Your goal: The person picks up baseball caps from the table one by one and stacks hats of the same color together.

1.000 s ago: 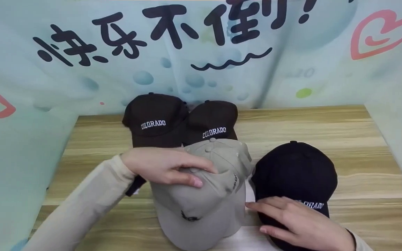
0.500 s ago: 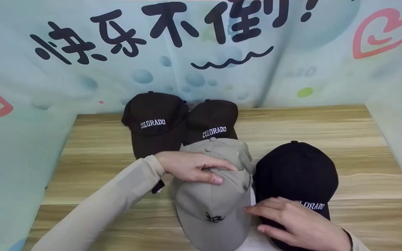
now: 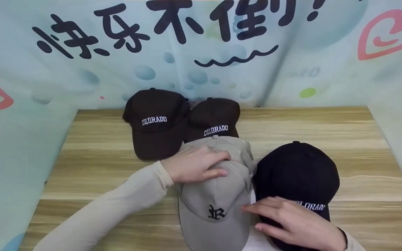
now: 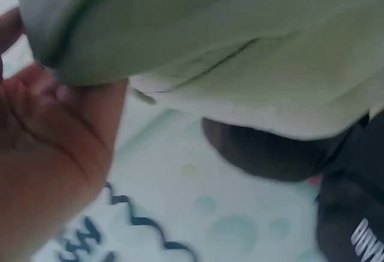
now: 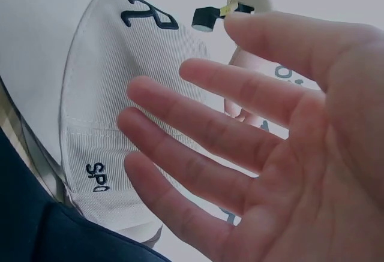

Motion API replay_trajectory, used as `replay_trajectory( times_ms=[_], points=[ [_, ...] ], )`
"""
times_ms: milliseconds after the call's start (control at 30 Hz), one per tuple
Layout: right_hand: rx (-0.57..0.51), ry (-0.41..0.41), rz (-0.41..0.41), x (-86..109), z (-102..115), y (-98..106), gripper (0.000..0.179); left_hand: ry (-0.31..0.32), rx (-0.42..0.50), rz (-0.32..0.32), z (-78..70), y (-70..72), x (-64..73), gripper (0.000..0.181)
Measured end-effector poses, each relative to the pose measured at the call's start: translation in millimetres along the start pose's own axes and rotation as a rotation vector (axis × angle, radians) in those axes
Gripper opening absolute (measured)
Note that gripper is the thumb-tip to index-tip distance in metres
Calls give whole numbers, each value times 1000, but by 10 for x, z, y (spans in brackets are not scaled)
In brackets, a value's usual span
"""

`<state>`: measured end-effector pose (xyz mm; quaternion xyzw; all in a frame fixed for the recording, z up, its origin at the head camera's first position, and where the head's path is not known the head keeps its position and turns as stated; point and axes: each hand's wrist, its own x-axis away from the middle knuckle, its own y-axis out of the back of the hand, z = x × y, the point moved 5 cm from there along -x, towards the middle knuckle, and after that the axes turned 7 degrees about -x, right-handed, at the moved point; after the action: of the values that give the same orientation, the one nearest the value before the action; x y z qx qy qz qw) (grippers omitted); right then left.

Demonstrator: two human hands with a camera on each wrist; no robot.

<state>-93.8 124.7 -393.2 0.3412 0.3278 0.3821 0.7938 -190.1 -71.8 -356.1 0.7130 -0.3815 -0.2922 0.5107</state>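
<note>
Head view, grip: the left hand (image 3: pixel 201 164) pinches the upper crown (image 3: pixel 218 188) of the front grey cap (image 3: pixel 201 228) between thumb and fingers.
Head view, axis: from this grip the cap extends toward the person, brim (image 3: pixel 218 237) foremost; the left hand is the nearer.
Head view, right hand (image 3: pixel 290 218): fingers straight, holding nothing, between the grey cap's right side and the navy cap (image 3: pixel 297 170); contact uncertain.
Head view, position: over the wooden table (image 3: pixel 326 129), before a second grey cap (image 3: pixel 237 143).
Left wrist view, fabric: pale, blurred, beside the palm; two dark caps (image 4: pixel 258 148) beyond.
Right wrist view, appearance: fine-ribbed cloth, stitched seam, dark emblem (image 5: pixel 149 16), side lettering (image 5: pixel 97 177) partly legible.
</note>
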Motion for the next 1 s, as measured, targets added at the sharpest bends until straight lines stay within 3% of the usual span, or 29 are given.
replay_trajectory(
  times_ms=[100,233,400,633,800,1000],
  points=[
    [5,-9,0,0,-9,9,35,50,-187,-66,-68,21,105,41],
    [17,-8,-8,-5,-28,25,36,102,-292,-34,-110,-48,222,68],
    [31,-5,-16,-29,-61,56,35,170,-280,40,-95,-217,273,93],
    [81,-20,-18,-51,-94,187,39,210,-269,85,-99,-323,228,94],
    [150,-44,-3,-79,-104,335,43,237,-289,97,-126,-345,192,98],
    [259,-75,25,-227,-121,609,42,238,-315,67,-154,-341,131,100]
  ],
)
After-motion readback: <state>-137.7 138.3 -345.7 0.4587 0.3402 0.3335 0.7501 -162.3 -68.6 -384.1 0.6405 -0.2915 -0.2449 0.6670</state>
